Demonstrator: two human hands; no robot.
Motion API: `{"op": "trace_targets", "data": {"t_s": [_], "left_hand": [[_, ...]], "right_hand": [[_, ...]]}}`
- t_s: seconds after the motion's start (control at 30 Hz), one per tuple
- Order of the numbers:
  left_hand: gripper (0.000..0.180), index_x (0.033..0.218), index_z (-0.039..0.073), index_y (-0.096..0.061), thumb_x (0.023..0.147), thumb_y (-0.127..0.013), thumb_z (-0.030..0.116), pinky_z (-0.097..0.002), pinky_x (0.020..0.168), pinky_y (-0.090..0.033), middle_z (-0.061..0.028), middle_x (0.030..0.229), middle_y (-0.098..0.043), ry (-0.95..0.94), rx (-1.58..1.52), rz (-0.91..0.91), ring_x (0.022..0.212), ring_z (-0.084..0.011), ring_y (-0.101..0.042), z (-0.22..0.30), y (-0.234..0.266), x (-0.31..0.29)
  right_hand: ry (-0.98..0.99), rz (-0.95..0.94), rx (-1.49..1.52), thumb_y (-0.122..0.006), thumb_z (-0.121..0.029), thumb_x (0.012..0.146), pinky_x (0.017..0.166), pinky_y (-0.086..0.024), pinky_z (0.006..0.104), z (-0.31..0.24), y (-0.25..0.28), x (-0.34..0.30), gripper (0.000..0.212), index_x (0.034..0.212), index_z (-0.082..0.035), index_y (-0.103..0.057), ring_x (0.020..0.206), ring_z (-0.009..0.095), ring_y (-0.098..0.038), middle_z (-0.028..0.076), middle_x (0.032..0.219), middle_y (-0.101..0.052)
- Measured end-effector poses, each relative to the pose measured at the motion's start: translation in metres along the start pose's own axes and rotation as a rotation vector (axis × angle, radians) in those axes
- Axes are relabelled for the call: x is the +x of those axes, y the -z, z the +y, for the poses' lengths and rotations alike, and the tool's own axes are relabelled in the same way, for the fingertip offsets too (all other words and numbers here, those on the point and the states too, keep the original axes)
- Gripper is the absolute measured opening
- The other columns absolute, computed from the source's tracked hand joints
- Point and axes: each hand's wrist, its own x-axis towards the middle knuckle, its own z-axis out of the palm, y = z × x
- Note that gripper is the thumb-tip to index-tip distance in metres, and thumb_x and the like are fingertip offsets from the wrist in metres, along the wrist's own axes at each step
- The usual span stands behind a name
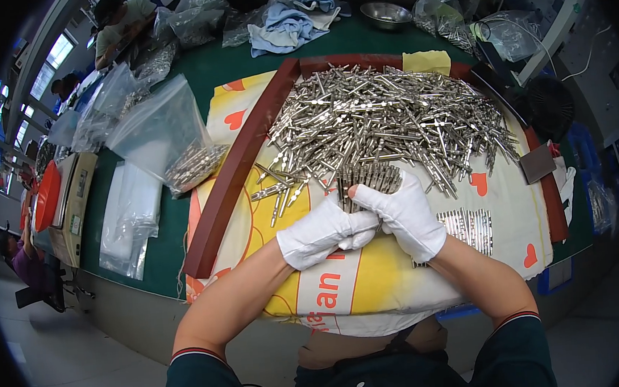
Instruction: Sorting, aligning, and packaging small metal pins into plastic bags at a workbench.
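Observation:
Both hands wear white gloves and meet at the front of a cloth-lined work area. Between them stands a bundle of slim silvery metal rods (pixel 368 179), packed side by side. My left hand (pixel 327 230) closes round the bundle from the left and below. From the right, my right hand (pixel 403 214) grips it, a bare thumb tip showing on the rods. Just beyond lies a large loose pile of similar rods (pixel 391 118), pointing every way. Beside my right wrist, a row of rods (pixel 476 231) lies neatly lined up on the patterned cloth (pixel 374 279).
A dark red wooden frame (pixel 239 181) borders the pile. To the left are a clear bag of rods (pixel 194 162), flat plastic bags (pixel 131 218) and a scale (pixel 74 205). Blue cloths (pixel 289 28) and a metal bowl (pixel 385 14) sit at the back. Other people are at far left.

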Motion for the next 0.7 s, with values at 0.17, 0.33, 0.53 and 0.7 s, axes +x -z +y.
{"op": "trace_targets", "data": {"t_s": [0.17, 0.33, 0.53, 0.7], "left_hand": [[0.014, 0.100, 0.010, -0.051, 0.087, -0.058, 0.012, -0.0197, 0.040, -0.028, 0.0030, 0.060, -0.047, -0.002, 0.013, -0.014, 0.046, -0.0041, -0.039, 0.0012, 0.0001, -0.0002], [0.015, 0.101, 0.010, -0.052, 0.088, -0.058, 0.012, -0.0195, 0.040, -0.028, 0.0027, 0.061, -0.048, 0.006, -0.013, -0.026, 0.046, -0.0043, -0.039, 0.0014, 0.0001, -0.0009], [0.016, 0.102, 0.009, -0.052, 0.088, -0.058, 0.012, -0.0193, 0.040, -0.029, 0.0027, 0.061, -0.048, 0.011, -0.018, -0.010, 0.046, -0.0044, -0.040, 0.0006, 0.0009, -0.0005], [0.017, 0.103, 0.009, -0.052, 0.087, -0.059, 0.012, -0.0192, 0.040, -0.029, 0.0031, 0.062, -0.048, -0.002, -0.017, -0.030, 0.048, -0.0041, -0.041, -0.0008, 0.0006, 0.0041]], "right_hand": [[0.007, -0.005, -0.006, -0.070, -0.016, 0.083, 0.039, -0.029, 0.0193, 0.0022, 0.0004, 0.0008, 0.011, 0.093, -0.010, -0.067, 0.049, 0.001, -0.043, -0.006, 0.072, -0.061], [-0.002, 0.005, -0.020, -0.070, -0.016, 0.083, 0.040, -0.030, 0.0196, 0.0010, -0.0008, -0.0008, 0.011, 0.093, -0.011, -0.067, 0.050, 0.001, -0.044, -0.006, 0.073, -0.062], [0.006, 0.000, 0.020, -0.070, -0.016, 0.083, 0.039, -0.030, 0.0199, 0.0030, -0.0004, 0.0001, 0.011, 0.092, -0.011, -0.068, 0.050, 0.001, -0.044, -0.006, 0.073, -0.062], [-0.008, 0.003, -0.026, -0.069, -0.015, 0.083, 0.039, -0.030, 0.0195, 0.0015, 0.0042, 0.0002, 0.011, 0.093, -0.010, -0.067, 0.050, 0.001, -0.045, -0.006, 0.074, -0.062]]}}
